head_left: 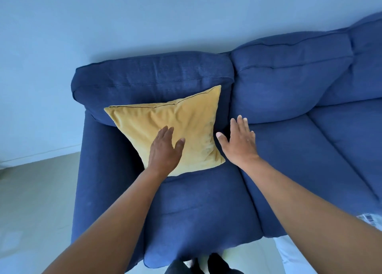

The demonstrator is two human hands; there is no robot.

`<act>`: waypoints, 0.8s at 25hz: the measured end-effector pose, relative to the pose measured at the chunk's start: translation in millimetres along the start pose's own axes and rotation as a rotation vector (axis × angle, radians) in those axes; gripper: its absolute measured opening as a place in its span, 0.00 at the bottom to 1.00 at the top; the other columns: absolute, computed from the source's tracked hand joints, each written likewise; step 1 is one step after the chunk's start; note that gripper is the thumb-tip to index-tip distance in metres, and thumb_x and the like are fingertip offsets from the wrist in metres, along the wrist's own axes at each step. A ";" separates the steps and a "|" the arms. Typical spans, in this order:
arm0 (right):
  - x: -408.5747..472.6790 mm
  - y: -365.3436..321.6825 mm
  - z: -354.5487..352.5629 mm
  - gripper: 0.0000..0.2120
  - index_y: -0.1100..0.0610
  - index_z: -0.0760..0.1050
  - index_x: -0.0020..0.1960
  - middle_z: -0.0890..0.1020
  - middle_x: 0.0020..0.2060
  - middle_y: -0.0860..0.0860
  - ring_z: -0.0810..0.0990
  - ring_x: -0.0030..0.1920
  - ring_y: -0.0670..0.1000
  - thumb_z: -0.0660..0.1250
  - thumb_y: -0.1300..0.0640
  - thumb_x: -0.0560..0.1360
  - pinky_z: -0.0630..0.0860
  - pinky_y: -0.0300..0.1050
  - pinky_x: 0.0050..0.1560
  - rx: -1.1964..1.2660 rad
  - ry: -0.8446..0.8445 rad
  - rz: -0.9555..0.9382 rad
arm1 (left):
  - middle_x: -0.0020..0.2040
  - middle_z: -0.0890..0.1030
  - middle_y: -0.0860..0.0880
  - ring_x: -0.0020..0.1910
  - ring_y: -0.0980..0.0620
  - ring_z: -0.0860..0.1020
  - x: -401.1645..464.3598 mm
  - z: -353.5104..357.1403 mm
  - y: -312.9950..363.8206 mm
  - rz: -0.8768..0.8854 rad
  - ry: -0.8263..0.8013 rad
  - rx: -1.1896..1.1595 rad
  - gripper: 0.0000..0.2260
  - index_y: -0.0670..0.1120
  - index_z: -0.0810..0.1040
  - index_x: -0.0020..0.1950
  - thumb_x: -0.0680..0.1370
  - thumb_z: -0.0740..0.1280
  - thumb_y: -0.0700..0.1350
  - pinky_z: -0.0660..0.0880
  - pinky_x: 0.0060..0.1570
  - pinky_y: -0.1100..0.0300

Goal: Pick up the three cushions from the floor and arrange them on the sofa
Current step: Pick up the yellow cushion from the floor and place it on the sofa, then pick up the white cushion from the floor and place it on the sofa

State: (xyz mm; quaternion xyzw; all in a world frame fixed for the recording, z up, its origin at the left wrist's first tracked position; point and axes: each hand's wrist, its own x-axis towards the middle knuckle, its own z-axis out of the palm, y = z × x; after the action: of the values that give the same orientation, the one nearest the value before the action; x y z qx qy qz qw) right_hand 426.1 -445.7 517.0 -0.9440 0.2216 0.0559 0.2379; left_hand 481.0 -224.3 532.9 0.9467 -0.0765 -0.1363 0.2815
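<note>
Left hand [165, 147] flat on the yellow cushion [177, 129] propped against the blue sofa's [289, 149] backrest – right hand [237, 141] spread, empty, just beside its right edge.

Soft, cool bluish daylight, faint shadows, wide-angle bending at edges

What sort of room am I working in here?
Most likely a living room in a home. A blue sofa stands against a plain pale wall, a yellow cushion leans on its backrest under the left hand, and the floor is smooth and light.
</note>
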 end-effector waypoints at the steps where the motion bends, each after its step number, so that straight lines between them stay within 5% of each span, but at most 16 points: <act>1: -10.3 4.8 -4.5 0.36 0.61 0.51 0.83 0.48 0.84 0.58 0.43 0.84 0.57 0.54 0.40 0.84 0.50 0.65 0.80 -0.019 -0.004 0.009 | 0.87 0.60 0.42 0.87 0.44 0.55 -5.5 4.7 6.9 0.039 -0.027 0.044 0.30 0.42 0.63 0.85 0.87 0.61 0.55 0.56 0.83 0.48; 7: -86.3 45.0 -33.1 0.37 0.61 0.48 0.84 0.46 0.84 0.58 0.41 0.84 0.57 0.52 0.39 0.84 0.49 0.65 0.80 -0.102 0.101 0.119 | 0.89 0.52 0.43 0.88 0.44 0.46 -52.0 27.5 51.7 0.296 -0.114 0.181 0.32 0.43 0.56 0.87 0.87 0.57 0.58 0.48 0.85 0.46; 20: -263.1 152.3 -60.1 0.40 0.61 0.48 0.83 0.48 0.84 0.58 0.43 0.84 0.58 0.55 0.37 0.82 0.50 0.67 0.78 -0.099 0.281 0.468 | 0.89 0.50 0.44 0.88 0.45 0.45 -164.3 95.8 128.1 0.686 -0.297 0.228 0.34 0.42 0.52 0.88 0.87 0.57 0.58 0.46 0.85 0.45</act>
State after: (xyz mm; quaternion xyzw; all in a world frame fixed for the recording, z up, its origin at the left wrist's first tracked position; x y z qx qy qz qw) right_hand 122.7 -491.2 560.8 -0.8760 0.4616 -0.0115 0.1390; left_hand 287.1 -343.2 562.1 0.8614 -0.4432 -0.1602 0.1896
